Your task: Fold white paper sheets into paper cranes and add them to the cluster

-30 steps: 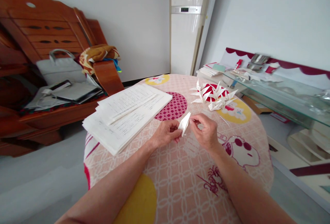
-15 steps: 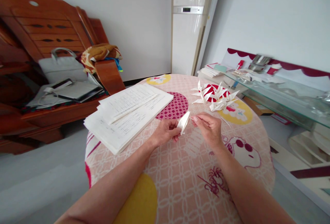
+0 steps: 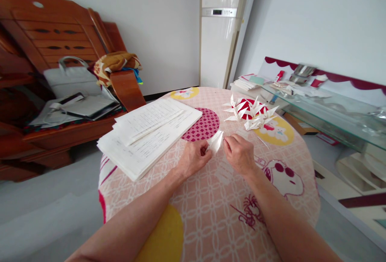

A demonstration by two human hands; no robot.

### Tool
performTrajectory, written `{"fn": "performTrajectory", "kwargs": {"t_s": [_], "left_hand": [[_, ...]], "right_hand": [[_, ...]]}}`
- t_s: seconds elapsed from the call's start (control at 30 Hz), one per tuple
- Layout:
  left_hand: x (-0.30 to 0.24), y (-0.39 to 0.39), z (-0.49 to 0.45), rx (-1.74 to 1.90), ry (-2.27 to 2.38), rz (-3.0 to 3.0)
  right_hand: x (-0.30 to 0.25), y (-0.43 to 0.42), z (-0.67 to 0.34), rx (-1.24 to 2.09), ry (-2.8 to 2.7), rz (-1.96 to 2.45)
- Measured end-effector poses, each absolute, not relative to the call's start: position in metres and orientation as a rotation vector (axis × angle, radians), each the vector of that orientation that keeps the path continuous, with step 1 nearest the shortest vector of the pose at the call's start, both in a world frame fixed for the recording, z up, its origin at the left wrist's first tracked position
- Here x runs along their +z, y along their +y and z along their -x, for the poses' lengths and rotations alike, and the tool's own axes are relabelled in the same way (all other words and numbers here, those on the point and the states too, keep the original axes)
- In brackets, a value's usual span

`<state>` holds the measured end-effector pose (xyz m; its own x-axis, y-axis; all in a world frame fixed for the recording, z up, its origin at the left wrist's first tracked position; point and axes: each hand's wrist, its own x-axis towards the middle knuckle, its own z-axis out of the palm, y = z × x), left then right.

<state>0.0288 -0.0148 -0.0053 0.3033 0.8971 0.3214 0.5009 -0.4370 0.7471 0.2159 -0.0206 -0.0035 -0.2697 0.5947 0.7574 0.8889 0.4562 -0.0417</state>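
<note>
My left hand (image 3: pixel 195 159) and my right hand (image 3: pixel 239 154) meet over the middle of a round table with a pink patterned cloth (image 3: pixel 211 209). Both pinch a small folded piece of white paper (image 3: pixel 216 142) between their fingertips, the left at its lower left edge, the right at its right side. The fingers of both hands are curled and closed on the paper. A cluster of finished white folded paper cranes (image 3: pixel 251 114) lies farther back on the table, to the right of the hands.
A thick stack of printed sheets (image 3: pixel 147 133) lies on the table's left part. A wooden bench (image 3: pixel 69 129) with a grey bag (image 3: pixel 72 80) and papers stands at left. A glass shelf (image 3: pixel 328 109) with clutter runs along the right. A white cabinet (image 3: pixel 218 33) stands behind.
Both hands have lowered a little toward the table with the folded paper. The right hand's fingers have curled in closer to the paper.
</note>
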Motion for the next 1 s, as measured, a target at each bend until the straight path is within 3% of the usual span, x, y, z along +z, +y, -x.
{"fn": "performTrajectory", "kwargs": {"t_s": [0.13, 0.53, 1.0], "left_hand": [[-0.007, -0.017, -0.033, 1.055, 1.254, -2.137], [-0.020, -0.014, -0.037, 1.076, 1.342, -2.260], [-0.026, -0.011, -0.036, 1.079, 1.347, -2.344]], "right_hand": [[-0.004, -0.021, -0.212, -0.362, -1.901, 1.251], [-0.010, -0.027, -0.200, 0.737, -1.342, 1.271], [-0.007, -0.026, -0.197, 0.994, -1.091, 1.232]]}}
